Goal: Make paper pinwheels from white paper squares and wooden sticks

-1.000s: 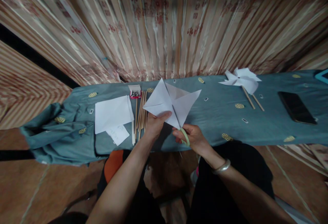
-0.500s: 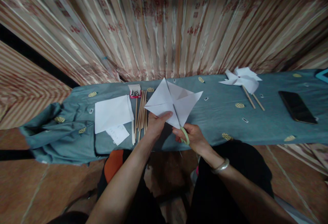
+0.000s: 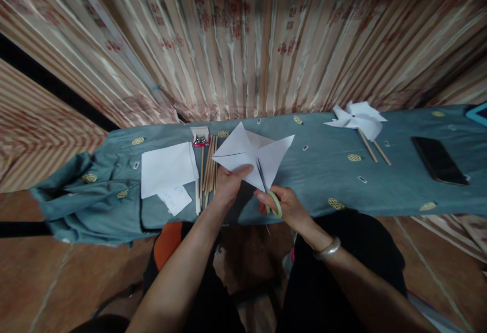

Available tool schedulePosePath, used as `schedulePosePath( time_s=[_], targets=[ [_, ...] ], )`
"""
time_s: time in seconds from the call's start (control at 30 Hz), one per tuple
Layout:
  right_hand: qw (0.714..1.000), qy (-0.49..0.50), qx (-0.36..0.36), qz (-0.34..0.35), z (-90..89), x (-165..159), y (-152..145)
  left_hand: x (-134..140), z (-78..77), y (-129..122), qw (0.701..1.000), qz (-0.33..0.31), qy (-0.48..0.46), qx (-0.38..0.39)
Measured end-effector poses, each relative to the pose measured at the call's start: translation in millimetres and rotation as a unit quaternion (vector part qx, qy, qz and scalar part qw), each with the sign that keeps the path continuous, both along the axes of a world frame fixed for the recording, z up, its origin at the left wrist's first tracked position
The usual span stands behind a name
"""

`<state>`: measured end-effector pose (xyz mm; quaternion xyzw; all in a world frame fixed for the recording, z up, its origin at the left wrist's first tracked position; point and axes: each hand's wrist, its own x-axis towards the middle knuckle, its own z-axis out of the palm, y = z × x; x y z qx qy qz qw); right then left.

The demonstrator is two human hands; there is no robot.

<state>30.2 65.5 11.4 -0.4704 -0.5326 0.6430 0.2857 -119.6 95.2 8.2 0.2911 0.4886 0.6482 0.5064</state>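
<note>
My left hand (image 3: pixel 231 183) is closed on a square sheet of white paper (image 3: pixel 234 158), thumb on top and fingers underneath. The sheet is held above the cloth, with slits running in from its corners and its flaps parting. My right hand (image 3: pixel 286 205) grips scissors (image 3: pixel 274 205) with pale green handles. Their blades lie in the slit at the paper's near corner. To the left of the held paper lie several thin wooden sticks (image 3: pixel 210 168). A small box of metal pins (image 3: pixel 200 137) stands open beyond them.
On the teal cloth (image 3: pixel 315 170), a stack of white paper (image 3: pixel 167 170) and a small written note (image 3: pixel 175 199) lie left. Paper pinwheels (image 3: pixel 357 118) on sticks lie at the back right, near a black phone (image 3: pixel 439 160). A curtain (image 3: pixel 243 43) hangs behind.
The scissors blades now show more plainly in the near slit, whose edges have parted. The paper has tilted and shifted slightly left in my left hand.
</note>
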Motion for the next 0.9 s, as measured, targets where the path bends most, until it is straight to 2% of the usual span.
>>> schedulePosePath(
  time_s=[0.13, 0.2, 0.27, 0.33, 0.4, 0.5, 0.6, 0.7, 0.9],
  targets=[
    [0.998, -0.037, -0.003, 0.056, -2.4, 17.2, 0.1, -8.1, 0.3, 3.6, 0.999, 0.035, -0.017, 0.016],
    [0.991, -0.099, 0.037, 0.081, -3.5, 30.9, 1.1, -13.6, -0.5, 6.1, 0.998, 0.047, -0.024, 0.019],
    [0.973, -0.183, 0.099, 0.101, -2.8, 46.3, 2.4, -18.7, -1.6, 8.0, 0.998, 0.052, -0.027, 0.014],
    [0.940, -0.287, 0.168, 0.082, -0.6, 61.8, 4.5, -21.5, -1.6, 8.1, 0.998, 0.050, -0.031, 0.015],
    [0.887, -0.403, 0.224, 0.018, 1.5, 76.3, 8.0, -20.5, 0.2, 5.5, 0.998, 0.038, -0.035, 0.027],
    [0.802, -0.537, 0.253, -0.071, 0.7, 95.2, 17.2, -11.9, 2.4, -2.1, 0.999, 0.001, -0.039, 0.035],
    [0.758, -0.588, 0.268, -0.087, -4.7, 108.9, 28.8, 0.1, -3.4, -9.6, 0.997, -0.064, -0.028, -0.017],
    [0.742, -0.603, 0.274, -0.103, -9.3, 114.8, 38.3, 7.7, -16.1, -13.5, 0.991, -0.113, 0.021, -0.063],
    [0.750, -0.593, 0.277, -0.094, -12.2, 113.2, 44.5, -1.2, -30.7, -17.6, 0.989, -0.123, 0.076, -0.028]
  ],
)
